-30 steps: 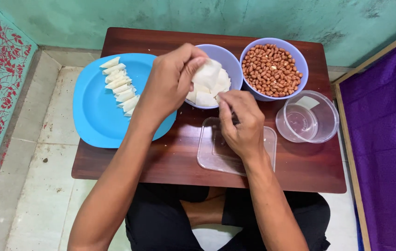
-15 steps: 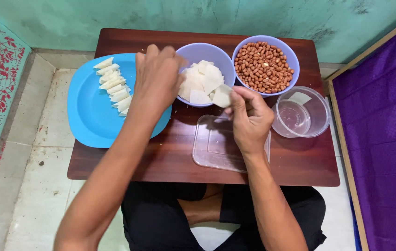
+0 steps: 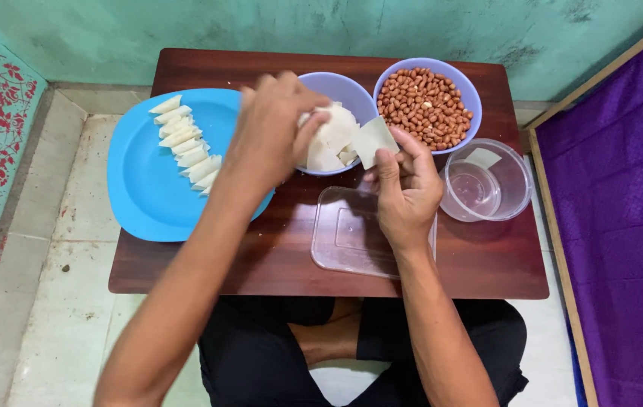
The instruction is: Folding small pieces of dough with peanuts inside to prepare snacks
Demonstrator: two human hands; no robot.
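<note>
— Where's the wrapper?

— One pale wrapper sheet (image 3: 375, 140) is pinched between the thumb and fingers of my right hand (image 3: 406, 192), over the clear lid (image 3: 351, 237). My left hand (image 3: 272, 132) curls closed on the stack of wrappers (image 3: 333, 136) in the lilac bowl (image 3: 344, 90).

— And next?

— Probably filling, so the peanuts (image 3: 425, 105); folded ones line the blue plate (image 3: 148, 188).

1. We see a glossy dark wooden table (image 3: 276, 256).
2. Our blue plate (image 3: 140, 188) looks like smooth plastic.
3. The clear lid (image 3: 351, 241) and clear tub (image 3: 487, 185) look like shiny transparent plastic.
4. The pale wrappers (image 3: 333, 136) look matt.
</note>
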